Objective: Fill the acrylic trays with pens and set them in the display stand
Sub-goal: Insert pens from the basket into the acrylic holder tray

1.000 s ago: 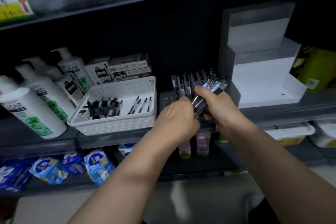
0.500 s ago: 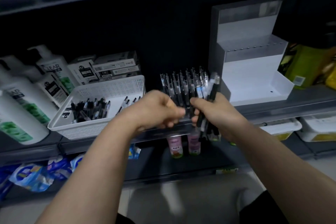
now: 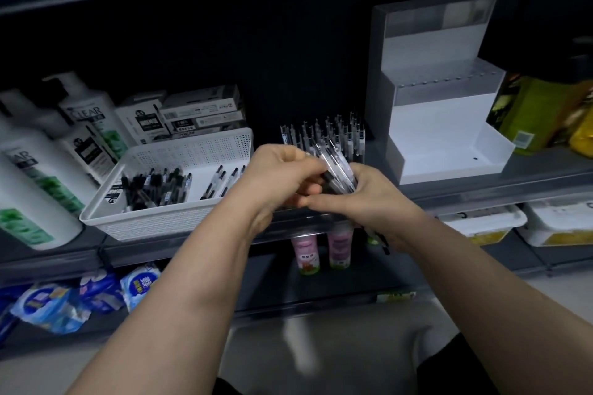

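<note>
The right hand (image 3: 369, 202) grips a bundle of pens (image 3: 337, 170); the left hand (image 3: 282, 176) pinches that bundle, near the filled tray (image 3: 361, 146).

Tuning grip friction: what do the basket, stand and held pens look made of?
Basket: white plastic, matte, moulded with perforated walls. Stand: probably acrylic, frosted white panels, sharp stepped edges, slight sheen. Pens: clear glossy plastic barrels with black grips, likely rubber; blurred, so unsure.

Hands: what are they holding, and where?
The right hand grips a bunch of pens around their middles; the left hand pinches the same bunch higher up.
</note>
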